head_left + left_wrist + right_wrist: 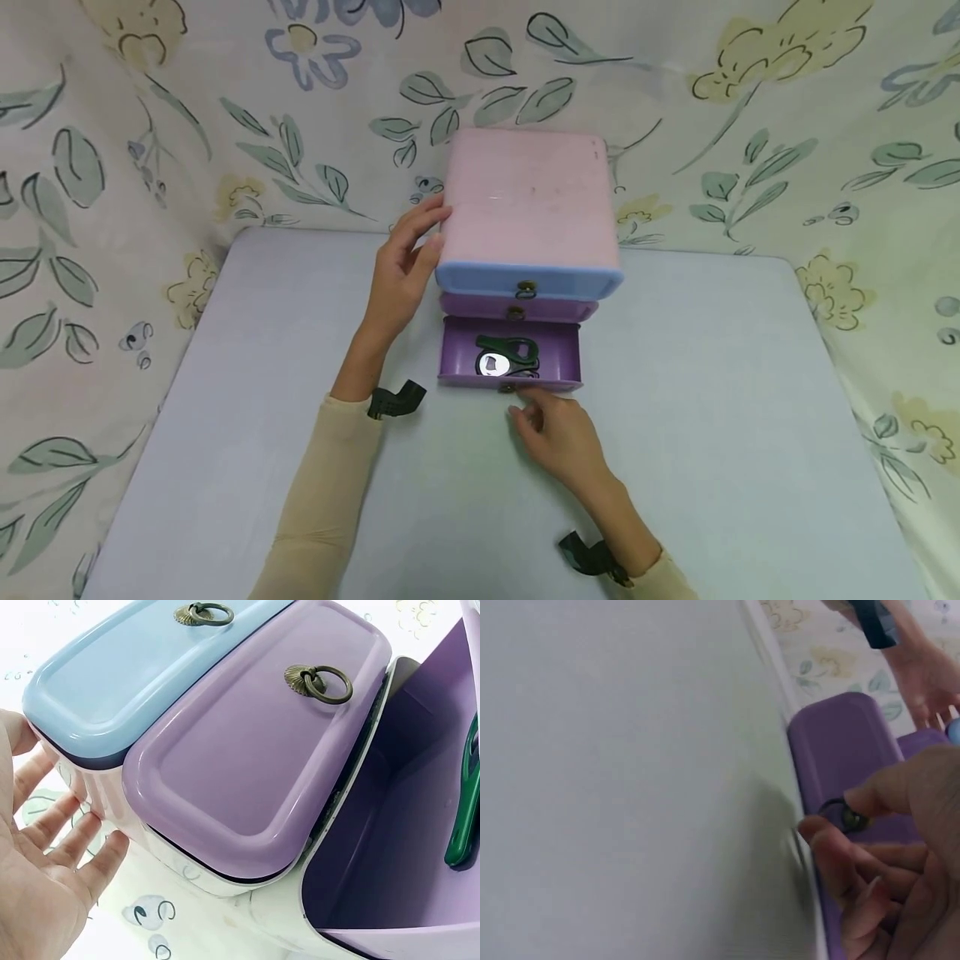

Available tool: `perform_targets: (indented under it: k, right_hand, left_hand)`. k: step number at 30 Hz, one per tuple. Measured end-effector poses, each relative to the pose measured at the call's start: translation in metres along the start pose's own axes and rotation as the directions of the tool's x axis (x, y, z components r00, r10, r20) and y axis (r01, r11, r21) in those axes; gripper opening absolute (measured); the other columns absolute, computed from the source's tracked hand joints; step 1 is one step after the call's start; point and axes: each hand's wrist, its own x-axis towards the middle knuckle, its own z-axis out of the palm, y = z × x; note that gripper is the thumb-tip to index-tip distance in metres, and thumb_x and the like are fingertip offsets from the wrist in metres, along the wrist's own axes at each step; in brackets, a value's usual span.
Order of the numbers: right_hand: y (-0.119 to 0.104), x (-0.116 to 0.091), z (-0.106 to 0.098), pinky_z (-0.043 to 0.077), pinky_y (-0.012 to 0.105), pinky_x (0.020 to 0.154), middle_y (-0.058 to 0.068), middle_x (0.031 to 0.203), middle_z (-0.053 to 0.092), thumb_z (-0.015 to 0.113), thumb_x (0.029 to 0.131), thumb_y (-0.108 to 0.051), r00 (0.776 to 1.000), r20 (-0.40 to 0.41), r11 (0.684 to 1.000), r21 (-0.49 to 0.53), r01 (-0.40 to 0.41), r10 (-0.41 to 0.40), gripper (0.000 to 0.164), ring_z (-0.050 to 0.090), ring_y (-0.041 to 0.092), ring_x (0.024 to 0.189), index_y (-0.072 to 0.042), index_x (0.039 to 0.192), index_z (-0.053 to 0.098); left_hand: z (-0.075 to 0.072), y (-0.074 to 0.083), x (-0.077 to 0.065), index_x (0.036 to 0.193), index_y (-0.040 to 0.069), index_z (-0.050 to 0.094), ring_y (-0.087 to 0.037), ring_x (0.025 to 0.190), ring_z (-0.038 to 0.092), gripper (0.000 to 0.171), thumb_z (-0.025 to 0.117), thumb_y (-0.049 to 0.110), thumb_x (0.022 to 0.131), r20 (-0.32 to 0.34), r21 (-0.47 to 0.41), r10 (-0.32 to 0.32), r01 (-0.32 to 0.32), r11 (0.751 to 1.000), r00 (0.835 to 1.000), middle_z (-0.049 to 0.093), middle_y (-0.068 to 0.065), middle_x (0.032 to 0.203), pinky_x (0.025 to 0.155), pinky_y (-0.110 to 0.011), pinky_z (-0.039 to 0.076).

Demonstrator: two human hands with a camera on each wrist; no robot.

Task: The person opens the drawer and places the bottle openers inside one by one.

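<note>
A small drawer cabinet [531, 196] with a pink top stands at the back of the table. Its blue top drawer [157, 667] and purple middle drawer [240, 750] are closed, each with a brass ring pull. The purple bottom drawer [558, 350] is pulled out. Inside lie a dark green looped item [510, 343] and a round white-faced item [493, 364]. My left hand [402, 271] rests its extended fingers against the cabinet's left side. At the bottom drawer's front, my right hand [561, 437] holds the ring pull [834, 806] between thumb and curled forefinger.
The pale table [720, 433] reaches out on both sides of the cabinet. A floral cloth [330, 108] hangs close behind it and along the sides. A black wrist mount [397, 400] sticks out from the left wrist, and another [588, 557] from the right.
</note>
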Motion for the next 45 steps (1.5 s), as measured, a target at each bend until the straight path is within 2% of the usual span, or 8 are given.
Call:
perform_targets:
  k: [5,9,23,27,32,34,36,45]
  right_hand:
    - [0.002,0.002,0.007,0.048,0.019,0.060,-0.006,0.072,0.072,0.077,0.094,-0.017,0.996,0.025,0.988,0.128,-0.085,0.082,0.024,0.055,-0.002,0.059,-0.003,0.113,0.078]
    - [0.001,0.004,0.012,0.047,0.019,0.059,-0.006,0.073,0.072,0.076,0.095,-0.017,0.992,0.067,0.973,0.195,-0.120,0.109,0.023,0.056,0.000,0.058,-0.005,0.114,0.077]
    - [0.007,0.007,0.021,0.048,0.018,0.060,-0.003,0.073,0.068,0.076,0.094,-0.013,0.994,0.012,0.944,0.311,-0.108,0.110,0.006,0.055,0.001,0.062,-0.008,0.096,0.077]
    - [0.007,0.007,0.023,0.049,0.018,0.057,0.003,0.075,0.070,0.076,0.095,-0.012,0.987,0.040,0.906,0.392,-0.162,0.159,0.007,0.056,0.002,0.060,-0.006,0.098,0.078]
    - [0.002,0.007,0.023,0.056,0.027,0.051,0.014,0.075,0.069,0.069,0.103,-0.018,0.962,0.146,0.796,0.539,-0.274,0.232,0.018,0.061,0.010,0.051,0.000,0.100,0.072]
    - [0.001,0.008,0.023,0.059,0.030,0.050,0.016,0.074,0.068,0.068,0.104,-0.022,0.954,0.173,0.763,0.572,-0.301,0.247,0.024,0.062,0.012,0.051,0.001,0.099,0.070]
    - [0.000,0.009,0.024,0.060,0.031,0.051,0.016,0.074,0.068,0.067,0.105,-0.024,0.950,0.179,0.753,0.578,-0.313,0.257,0.027,0.062,0.013,0.052,0.002,0.098,0.071]
    - [0.000,0.016,0.023,0.062,0.030,0.053,0.017,0.074,0.072,0.066,0.105,-0.016,0.951,0.124,0.758,0.579,-0.300,0.282,0.024,0.067,0.014,0.053,0.002,0.093,0.077]
  left_hand:
    - [-0.001,0.000,0.000,0.146,-0.001,0.059,-0.019,0.154,0.047,0.041,0.053,0.009,0.107,-0.002,0.019,0.002,-0.002,1.000,1.000,0.048,-0.009,0.164,0.118,-0.031,0.049]
    - [-0.001,0.001,0.000,0.146,-0.001,0.059,-0.019,0.154,0.047,0.041,0.053,0.009,0.107,-0.001,0.024,0.001,-0.001,1.000,1.000,0.049,-0.008,0.164,0.119,-0.032,0.049]
    - [-0.002,0.001,0.000,0.146,0.001,0.060,-0.018,0.153,0.047,0.040,0.053,0.009,0.107,-0.017,0.025,-0.010,0.011,1.000,1.000,0.050,-0.007,0.164,0.120,-0.036,0.049]
    - [-0.001,0.000,0.001,0.146,0.000,0.059,-0.019,0.154,0.047,0.040,0.053,0.008,0.107,-0.010,0.018,-0.004,0.004,1.000,1.000,0.049,-0.008,0.164,0.120,-0.036,0.049]
    - [-0.001,-0.001,0.001,0.147,0.000,0.059,-0.018,0.154,0.047,0.040,0.053,0.008,0.107,-0.009,0.032,-0.006,0.006,0.999,1.000,0.049,-0.008,0.164,0.121,-0.039,0.048]
    - [-0.001,0.000,0.001,0.147,0.001,0.059,-0.018,0.154,0.047,0.040,0.053,0.008,0.107,-0.010,0.036,-0.008,0.008,0.999,1.000,0.049,-0.008,0.164,0.121,-0.040,0.048]
    - [-0.001,0.000,0.001,0.147,0.001,0.059,-0.018,0.154,0.047,0.040,0.053,0.008,0.107,-0.009,0.036,-0.009,0.009,0.999,1.000,0.049,-0.008,0.164,0.121,-0.040,0.048]
    - [0.002,-0.001,0.000,0.146,-0.001,0.059,-0.018,0.153,0.047,0.040,0.053,0.008,0.108,-0.006,-0.001,-0.009,0.009,1.000,1.000,0.050,-0.007,0.163,0.118,-0.033,0.050]
